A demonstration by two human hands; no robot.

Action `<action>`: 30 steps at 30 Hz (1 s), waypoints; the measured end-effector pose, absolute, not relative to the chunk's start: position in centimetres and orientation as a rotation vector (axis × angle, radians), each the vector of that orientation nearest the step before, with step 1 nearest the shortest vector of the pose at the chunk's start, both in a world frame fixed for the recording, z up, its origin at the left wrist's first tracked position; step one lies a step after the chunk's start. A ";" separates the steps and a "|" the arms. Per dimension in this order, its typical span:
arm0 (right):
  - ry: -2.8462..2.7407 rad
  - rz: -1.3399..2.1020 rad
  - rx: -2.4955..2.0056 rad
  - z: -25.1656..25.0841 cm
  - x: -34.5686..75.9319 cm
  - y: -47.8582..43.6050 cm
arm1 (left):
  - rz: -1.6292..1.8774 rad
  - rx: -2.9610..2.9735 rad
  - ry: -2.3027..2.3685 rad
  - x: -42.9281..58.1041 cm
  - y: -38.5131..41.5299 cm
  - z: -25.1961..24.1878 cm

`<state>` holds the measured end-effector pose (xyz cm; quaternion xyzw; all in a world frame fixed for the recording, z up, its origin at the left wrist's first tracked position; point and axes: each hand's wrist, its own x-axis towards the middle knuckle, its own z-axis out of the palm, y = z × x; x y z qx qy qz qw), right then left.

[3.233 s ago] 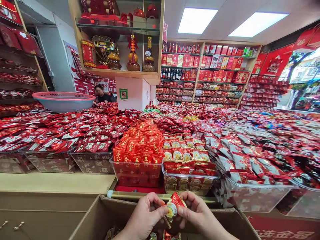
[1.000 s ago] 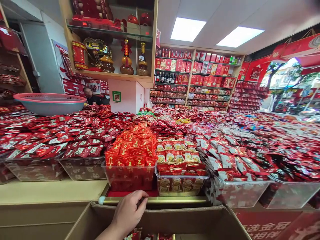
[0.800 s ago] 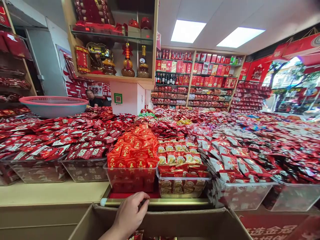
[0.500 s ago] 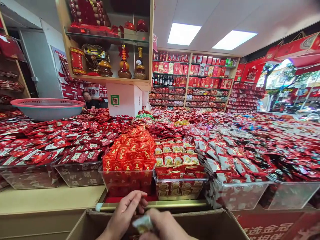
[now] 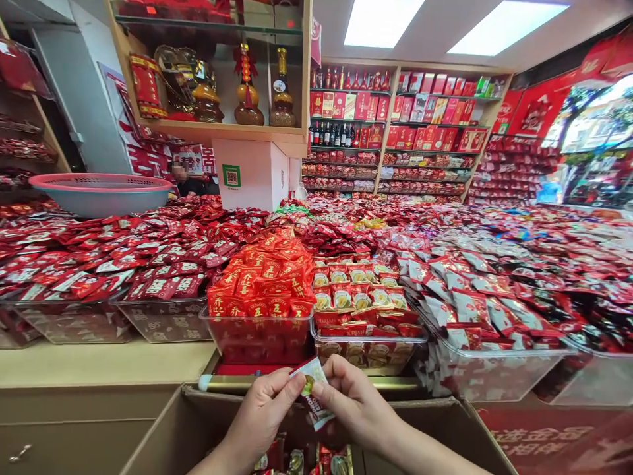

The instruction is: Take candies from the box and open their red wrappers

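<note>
Between both hands, above an open cardboard box [image 5: 420, 422], is a small candy packet [image 5: 316, 410] with a pale, red and green wrapper. My left hand [image 5: 270, 406] pinches its left side with thumb and fingers. On its right side, my right hand [image 5: 353, 402] grips it the same way. Inside the box, below my wrists, lie several similar red and gold packets [image 5: 339, 460]. Just past the hands stands a clear bin [image 5: 368, 349] with neat rows of red and gold packets. Left of it is a clear bin [image 5: 257, 333] heaped with bright red packets.
More clear bins of wrapped sweets [image 5: 509, 369] line the counter on both sides. A pink and blue basin [image 5: 101, 198] sits at the back left. Overhead hangs a wooden cabinet [image 5: 208, 132] with bottles. A person [image 5: 185, 178] is behind the counter.
My right hand has risen, and both hands now hold the packet up between them. My left fingers have come onto it. The view has tilted down slightly.
</note>
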<state>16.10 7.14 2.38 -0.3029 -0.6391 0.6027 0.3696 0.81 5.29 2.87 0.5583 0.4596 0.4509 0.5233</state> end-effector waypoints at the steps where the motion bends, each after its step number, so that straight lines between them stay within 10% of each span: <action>1: -1.715 1.410 -0.807 2.4 16.3 7.2 | 1.072 1.333 1.133 0.9 5.2 3.0; 8: -2.258 0.436 -0.550 3.9 17.6 7.2 | 0.923 0.992 1.020 1.0 5.1 3.1; 19: -1.552 1.314 -0.729 3.6 16.9 6.9 | 1.207 1.133 1.064 1.4 4.5 3.9; 30: -1.437 1.465 -0.747 3.9 17.2 7.8 | 1.082 1.324 1.040 0.3 5.1 4.3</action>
